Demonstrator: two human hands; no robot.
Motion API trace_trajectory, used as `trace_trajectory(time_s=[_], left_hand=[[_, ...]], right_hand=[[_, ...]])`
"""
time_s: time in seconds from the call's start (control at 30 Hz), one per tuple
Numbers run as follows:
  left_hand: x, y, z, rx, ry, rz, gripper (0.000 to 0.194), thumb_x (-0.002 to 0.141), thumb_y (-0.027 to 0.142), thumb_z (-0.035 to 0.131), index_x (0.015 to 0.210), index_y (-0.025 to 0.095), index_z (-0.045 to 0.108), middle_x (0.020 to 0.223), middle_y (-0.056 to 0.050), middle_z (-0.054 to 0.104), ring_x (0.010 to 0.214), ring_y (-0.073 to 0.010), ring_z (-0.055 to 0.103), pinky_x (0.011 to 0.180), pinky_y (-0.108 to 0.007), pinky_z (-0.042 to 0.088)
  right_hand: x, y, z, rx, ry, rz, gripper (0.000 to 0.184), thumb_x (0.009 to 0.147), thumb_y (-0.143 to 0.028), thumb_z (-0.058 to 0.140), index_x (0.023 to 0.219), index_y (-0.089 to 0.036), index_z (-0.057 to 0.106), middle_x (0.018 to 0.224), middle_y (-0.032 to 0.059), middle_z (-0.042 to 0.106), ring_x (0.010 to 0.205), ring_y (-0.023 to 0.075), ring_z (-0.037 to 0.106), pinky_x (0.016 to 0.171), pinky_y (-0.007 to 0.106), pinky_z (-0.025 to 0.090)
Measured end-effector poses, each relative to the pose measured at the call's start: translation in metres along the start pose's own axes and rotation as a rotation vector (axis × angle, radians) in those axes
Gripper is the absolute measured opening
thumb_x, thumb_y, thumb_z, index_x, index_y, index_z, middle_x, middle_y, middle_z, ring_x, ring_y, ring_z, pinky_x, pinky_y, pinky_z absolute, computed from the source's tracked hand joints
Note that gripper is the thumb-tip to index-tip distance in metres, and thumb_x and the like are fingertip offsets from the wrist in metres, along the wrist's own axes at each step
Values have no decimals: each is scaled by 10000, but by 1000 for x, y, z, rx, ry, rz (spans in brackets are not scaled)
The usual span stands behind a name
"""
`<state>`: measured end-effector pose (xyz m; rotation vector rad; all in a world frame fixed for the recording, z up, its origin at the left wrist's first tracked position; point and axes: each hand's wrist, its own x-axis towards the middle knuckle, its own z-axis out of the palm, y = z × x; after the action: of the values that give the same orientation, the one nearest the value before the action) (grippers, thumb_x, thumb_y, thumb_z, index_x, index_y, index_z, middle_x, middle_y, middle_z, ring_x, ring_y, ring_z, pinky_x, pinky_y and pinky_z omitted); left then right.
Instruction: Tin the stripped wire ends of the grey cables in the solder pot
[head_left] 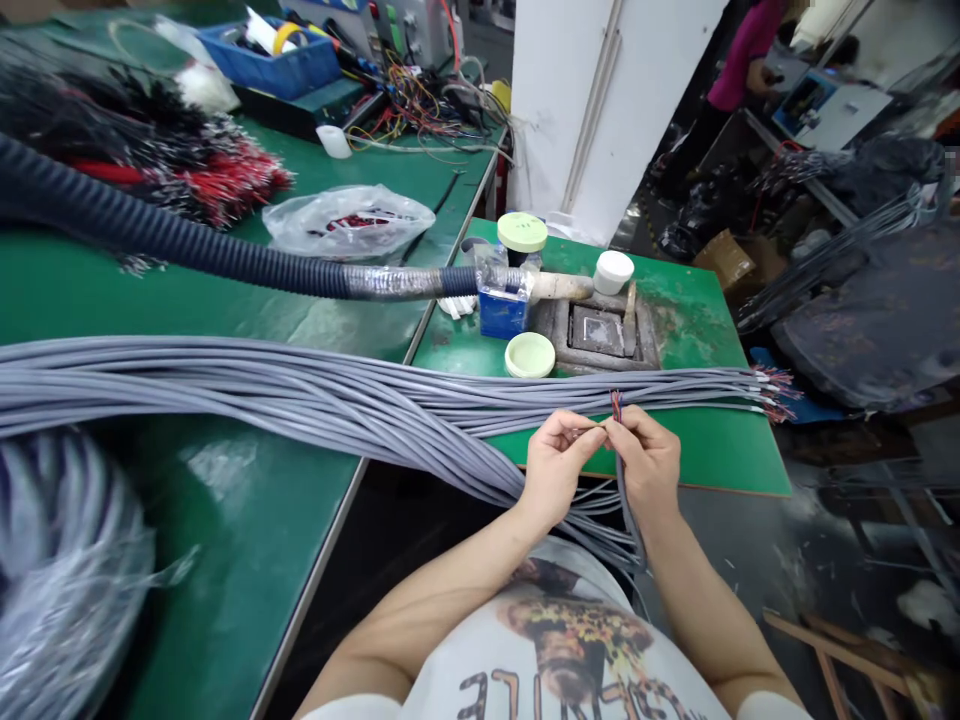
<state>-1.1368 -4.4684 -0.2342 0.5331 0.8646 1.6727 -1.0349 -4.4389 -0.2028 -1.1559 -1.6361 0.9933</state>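
A long bundle of grey sheathed cables (300, 385) runs across the green workbench, its stripped ends fanning out to the right. My right hand (645, 460) pinches one grey cable (624, 490) near its end, where thin red and blue wires (616, 405) stick up. My left hand (559, 465) is close against it, with its fingertips pinching a thin wire end (589, 430). The fingertips of both hands nearly meet. Part of the cable end is hidden by my fingers.
A black corrugated hose (187, 250) with a foil-wrapped end lies over a metal solder pot (596, 330), near pale-lidded jars and a blue container (502, 312). A plastic bag, wire bunches and a blue bin (289, 60) sit beyond. A person (739, 70) stands at the far right.
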Motion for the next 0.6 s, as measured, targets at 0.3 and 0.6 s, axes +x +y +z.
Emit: trace_trajectory(time_s=[0.3, 0.6], left_hand=[[5, 18, -53, 596, -14, 358, 271, 802, 237, 638, 1067, 185, 623, 748, -6, 613, 654, -107, 517, 655, -246, 426], [9, 7, -80, 1017, -181, 718, 155, 852, 204, 557, 976, 197, 650, 828, -59, 692, 738, -156, 601, 689, -296, 418]], right_hand=[[88, -9, 24, -314, -176, -216, 236, 796, -300, 569, 598, -174, 541, 584, -23, 468, 550, 104, 403, 545, 247, 318], [146, 19, 64, -589, -381, -259, 212, 725, -281, 536, 545, -171, 549, 504, -16, 486, 511, 108, 413, 520, 243, 291]])
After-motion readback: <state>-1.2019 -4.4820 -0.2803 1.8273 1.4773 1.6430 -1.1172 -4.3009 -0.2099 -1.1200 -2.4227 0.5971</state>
